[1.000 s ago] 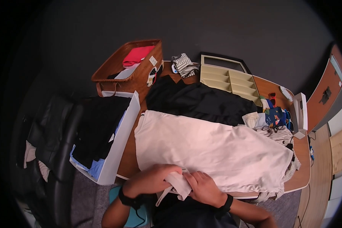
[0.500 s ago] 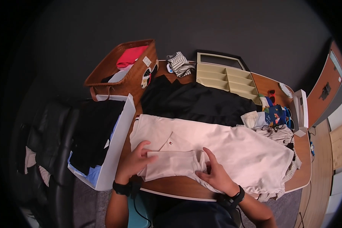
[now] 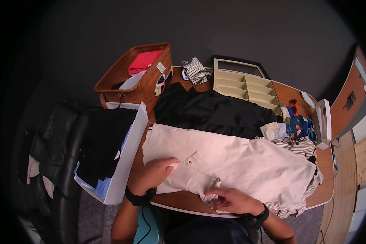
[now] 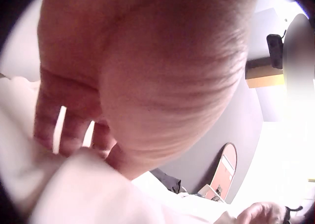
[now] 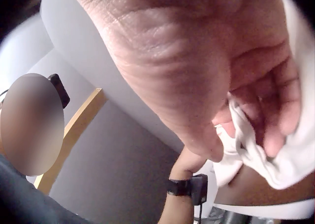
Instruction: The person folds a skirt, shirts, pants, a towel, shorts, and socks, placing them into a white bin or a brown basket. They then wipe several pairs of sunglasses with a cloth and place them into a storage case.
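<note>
A cream-white garment [image 3: 248, 162] lies spread across the near half of the table. Its near left part has a folded piece with a small dark-and-red logo. My left hand [image 3: 156, 173] grips the left end of that folded piece, the thumb over the cloth and the fingers bent around it in the left wrist view. Toward the table's front edge, my right hand [image 3: 236, 201] holds a bunched bit of the same garment; in the right wrist view the white cloth [image 5: 241, 135] runs between thumb and curled fingers.
Behind lies a black garment [image 3: 207, 110]. A white box [image 3: 130, 150] of dark and blue clothes stands left, a brown basket [image 3: 146, 91] behind it. A cream compartment tray [image 3: 240, 83] sits at the back; striped cloth [image 3: 301, 146] and sunglasses [image 3: 293, 106] are right.
The folded cream cloth, earlier gathered near my body, was laid flat on the garment. My open hands then took hold, the left at its left end, the right lower, toward the front edge.
</note>
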A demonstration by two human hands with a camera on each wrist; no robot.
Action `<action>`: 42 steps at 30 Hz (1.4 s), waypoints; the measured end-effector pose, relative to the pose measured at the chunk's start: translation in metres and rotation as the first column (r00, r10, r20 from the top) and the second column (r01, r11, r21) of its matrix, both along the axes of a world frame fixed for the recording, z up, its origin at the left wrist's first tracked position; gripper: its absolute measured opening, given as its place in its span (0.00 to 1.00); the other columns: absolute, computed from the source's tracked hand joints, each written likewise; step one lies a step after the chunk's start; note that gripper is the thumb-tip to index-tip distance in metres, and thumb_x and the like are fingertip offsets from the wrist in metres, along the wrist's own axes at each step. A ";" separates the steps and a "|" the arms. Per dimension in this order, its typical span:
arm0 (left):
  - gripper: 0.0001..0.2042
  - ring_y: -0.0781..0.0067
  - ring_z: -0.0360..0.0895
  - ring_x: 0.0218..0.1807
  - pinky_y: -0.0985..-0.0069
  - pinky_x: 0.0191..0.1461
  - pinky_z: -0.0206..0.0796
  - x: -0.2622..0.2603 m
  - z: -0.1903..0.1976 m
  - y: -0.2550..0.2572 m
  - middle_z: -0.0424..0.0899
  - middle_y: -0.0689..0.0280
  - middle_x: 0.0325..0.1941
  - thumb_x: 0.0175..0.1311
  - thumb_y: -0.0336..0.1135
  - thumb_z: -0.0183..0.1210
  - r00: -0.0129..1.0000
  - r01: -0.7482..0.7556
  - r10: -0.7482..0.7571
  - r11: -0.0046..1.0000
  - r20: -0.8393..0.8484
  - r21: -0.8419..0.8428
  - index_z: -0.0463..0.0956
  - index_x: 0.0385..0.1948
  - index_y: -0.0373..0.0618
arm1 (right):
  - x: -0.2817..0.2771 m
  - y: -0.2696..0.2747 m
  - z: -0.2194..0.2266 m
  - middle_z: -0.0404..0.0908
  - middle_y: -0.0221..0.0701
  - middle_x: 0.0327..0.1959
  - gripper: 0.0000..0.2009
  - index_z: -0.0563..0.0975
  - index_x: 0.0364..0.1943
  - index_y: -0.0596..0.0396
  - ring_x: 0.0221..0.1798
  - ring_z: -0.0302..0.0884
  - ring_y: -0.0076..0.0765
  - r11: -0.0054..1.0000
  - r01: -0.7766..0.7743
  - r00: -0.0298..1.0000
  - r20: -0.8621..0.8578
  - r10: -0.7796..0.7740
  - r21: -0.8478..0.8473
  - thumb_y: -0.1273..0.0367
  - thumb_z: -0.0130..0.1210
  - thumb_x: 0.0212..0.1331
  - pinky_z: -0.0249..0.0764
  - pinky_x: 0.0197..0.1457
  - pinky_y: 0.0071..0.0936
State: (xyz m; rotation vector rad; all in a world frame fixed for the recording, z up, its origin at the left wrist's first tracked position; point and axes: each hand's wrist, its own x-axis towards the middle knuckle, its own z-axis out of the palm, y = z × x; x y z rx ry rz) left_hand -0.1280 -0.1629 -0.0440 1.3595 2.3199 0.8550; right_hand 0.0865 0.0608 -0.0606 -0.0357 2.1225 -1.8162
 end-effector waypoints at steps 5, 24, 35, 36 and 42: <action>0.14 0.52 0.78 0.47 0.65 0.52 0.69 0.018 0.016 0.001 0.82 0.54 0.44 0.65 0.27 0.52 0.989 -0.097 0.110 0.987 -0.099 0.128 0.75 0.51 0.43 | -0.011 0.018 0.024 0.79 0.36 0.33 0.23 0.73 0.56 0.49 0.35 0.79 0.37 0.897 -0.020 1.000 0.024 0.010 0.441 0.61 0.64 0.56 0.74 0.41 0.32; 0.18 0.61 0.77 0.46 0.67 0.54 0.69 -0.019 -0.025 -0.019 0.78 0.57 0.41 0.61 0.35 0.63 0.949 -0.316 0.311 0.941 0.054 0.124 0.73 0.49 0.35 | -0.075 0.015 -0.015 0.82 0.41 0.32 0.11 0.72 0.45 0.60 0.31 0.81 0.45 0.711 0.405 0.914 -0.277 -0.297 0.575 0.66 0.54 0.66 0.74 0.36 0.32; 0.26 0.55 0.79 0.47 0.66 0.51 0.70 -0.012 -0.039 -0.025 0.79 0.48 0.45 0.58 0.38 0.63 0.774 -0.620 0.592 0.781 0.225 0.074 0.67 0.57 0.39 | -0.048 -0.030 -0.004 0.73 0.43 0.45 0.22 0.72 0.54 0.57 0.47 0.75 0.49 0.703 0.272 0.871 -0.479 0.112 0.657 0.71 0.58 0.53 0.76 0.48 0.37; 0.26 0.55 0.79 0.47 0.66 0.51 0.70 -0.015 -0.047 -0.027 0.79 0.48 0.45 0.58 0.38 0.63 0.775 -0.619 0.592 0.781 0.223 0.078 0.67 0.57 0.39 | -0.050 -0.033 -0.012 0.73 0.43 0.46 0.22 0.71 0.55 0.57 0.47 0.75 0.49 0.669 0.239 0.875 -0.455 0.166 0.704 0.70 0.58 0.54 0.76 0.49 0.38; 0.13 0.64 0.77 0.46 0.75 0.51 0.66 -0.009 0.006 -0.014 0.78 0.56 0.42 0.56 0.21 0.55 0.843 -0.535 0.470 0.691 0.260 0.487 0.75 0.44 0.39 | -0.046 -0.034 0.003 0.71 0.43 0.51 0.27 0.65 0.64 0.52 0.51 0.75 0.50 0.785 0.220 0.882 -0.461 0.093 0.580 0.66 0.57 0.59 0.75 0.51 0.38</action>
